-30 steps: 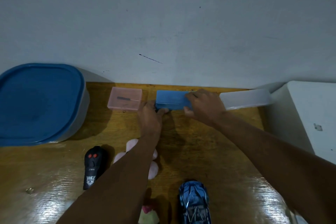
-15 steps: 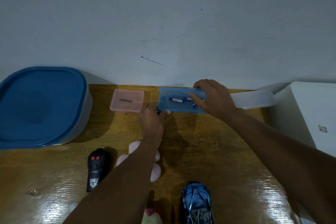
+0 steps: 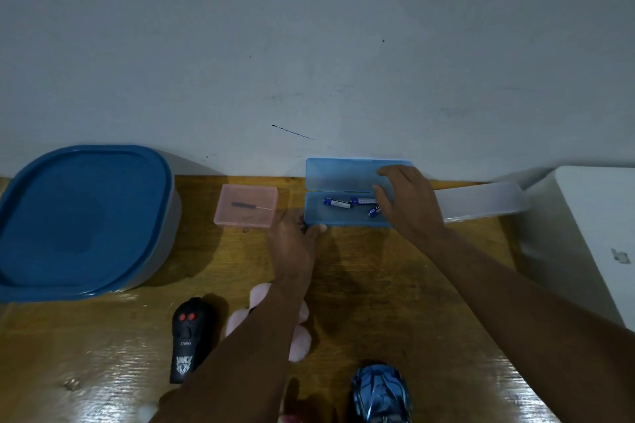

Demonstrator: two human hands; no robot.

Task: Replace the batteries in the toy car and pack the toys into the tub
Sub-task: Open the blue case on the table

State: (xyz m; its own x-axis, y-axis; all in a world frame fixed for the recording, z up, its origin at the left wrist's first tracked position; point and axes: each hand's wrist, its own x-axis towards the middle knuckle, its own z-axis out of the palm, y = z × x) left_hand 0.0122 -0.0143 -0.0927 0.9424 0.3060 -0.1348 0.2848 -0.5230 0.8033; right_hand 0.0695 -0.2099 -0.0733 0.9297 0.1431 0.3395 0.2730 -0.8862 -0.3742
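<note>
The blue cylindrical batteries [image 3: 338,203] lie in the blue translucent plastic case [image 3: 343,175], whose lid, half raised a moment ago, now stands fully open. The right hand [image 3: 409,203] has dropped into the case's right end, fingers loosely bent, whether pinching a battery I cannot tell; the left hand [image 3: 292,244] still pinches its front left corner.

Home room, likely. Glossy varnished wooden table [image 3: 378,285] set against a scuffed, plain white painted wall [image 3: 309,45]. On it: pink plush toy [image 3: 302,342], black toy remote control [image 3: 187,340], blue-lidded plastic storage tub [image 3: 79,216].
</note>
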